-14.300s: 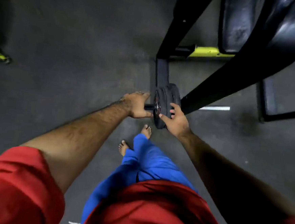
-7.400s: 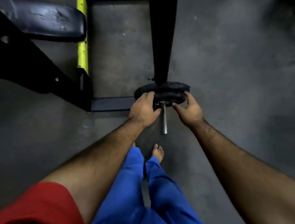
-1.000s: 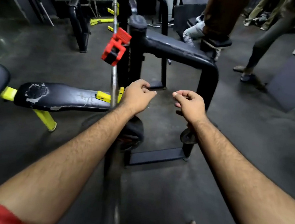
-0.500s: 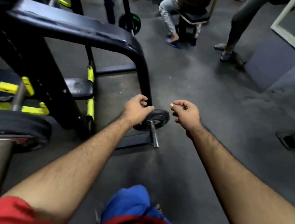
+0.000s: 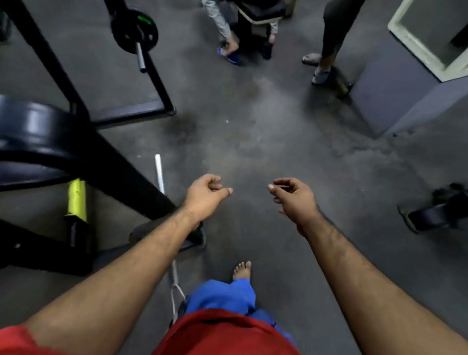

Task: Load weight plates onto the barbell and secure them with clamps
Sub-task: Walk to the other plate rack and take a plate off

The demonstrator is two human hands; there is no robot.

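Dark gym floor (image 5: 258,140); black rack (image 5: 110,167) at left; both hands' fingers (image 5: 220,189) loosely curled, empty.

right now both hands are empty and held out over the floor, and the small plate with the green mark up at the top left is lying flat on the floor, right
Not quite. In the head view the small plate with the green mark is not flat on the floor: it sits on a bar whose bare end sticks out past it. The rest holds: the left hand and right hand are both empty, held out over the floor.
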